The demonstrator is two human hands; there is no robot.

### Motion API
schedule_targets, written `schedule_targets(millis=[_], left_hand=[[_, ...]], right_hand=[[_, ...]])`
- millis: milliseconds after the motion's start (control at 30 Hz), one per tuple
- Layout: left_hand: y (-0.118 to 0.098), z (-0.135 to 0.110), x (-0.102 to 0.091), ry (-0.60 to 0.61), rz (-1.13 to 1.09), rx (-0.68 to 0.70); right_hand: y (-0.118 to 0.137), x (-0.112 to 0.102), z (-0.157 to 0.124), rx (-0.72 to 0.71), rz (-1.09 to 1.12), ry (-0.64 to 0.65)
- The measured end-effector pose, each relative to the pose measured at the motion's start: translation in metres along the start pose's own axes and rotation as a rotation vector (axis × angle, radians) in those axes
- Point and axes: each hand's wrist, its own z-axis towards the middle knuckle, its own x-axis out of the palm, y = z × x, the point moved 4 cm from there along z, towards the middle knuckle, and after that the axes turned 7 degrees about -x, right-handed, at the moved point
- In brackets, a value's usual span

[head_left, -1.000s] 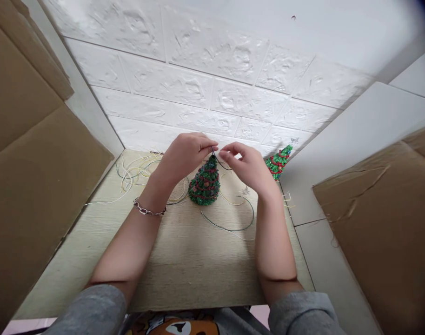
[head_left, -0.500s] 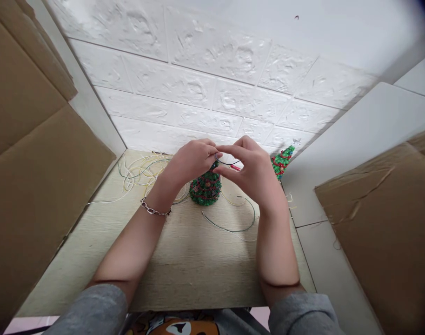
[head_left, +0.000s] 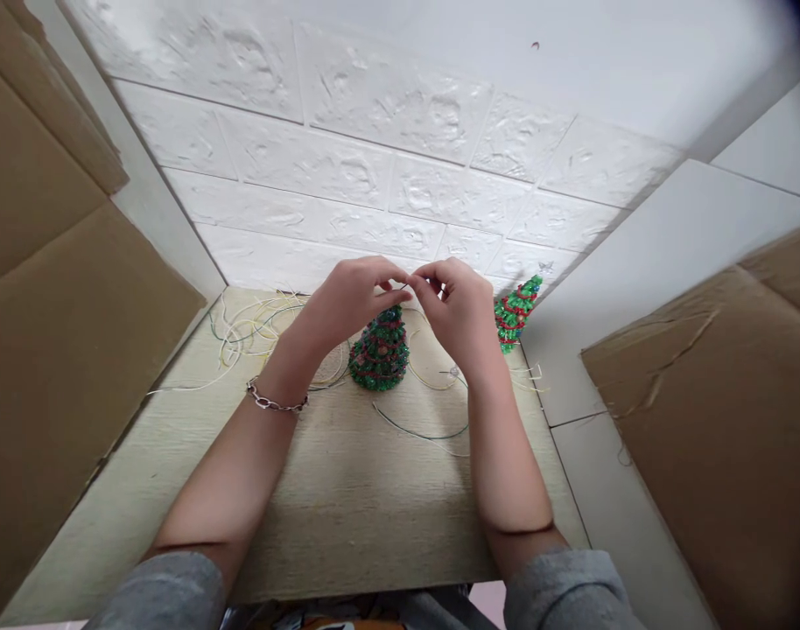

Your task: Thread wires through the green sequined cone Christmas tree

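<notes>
On the table (head_left: 347,507), a green-and-red beaded tree (head_left: 379,350), upright, tip up, under the left hand (head_left: 351,302) and right hand (head_left: 456,306), fingers (head_left: 387,282) pinched on a thin wire (head_left: 406,285).

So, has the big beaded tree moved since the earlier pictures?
No, the big beaded tree sits the same way against the small beaded tree; only the whole view shifted slightly.

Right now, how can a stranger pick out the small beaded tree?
Find the pale wooden board's back right corner, by the white brick wall. The small green beaded tree stands there, red-spiralled, smaller than the tree near the left hand.
</notes>
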Motion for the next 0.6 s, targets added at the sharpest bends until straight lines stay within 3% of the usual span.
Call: schedule_targets(millis=[200, 333, 600], left_hand=[[0.001, -0.001, -0.006, -0.035, 0.037, -0.071], [0.007, 0.0, -0.004, -0.016, 0.008, -0.091], [0.008, 0.003, 0.001, 0.021, -0.05, -0.126]], right_hand=[[-0.003, 0.012, 0.0, 0.027, 0.028, 0.055], [-0.001, 0.002, 0.0, 0.084, 0.052, 0.074], [-0.003, -0.017, -0.003, 0.049, -0.034, 0.082]])
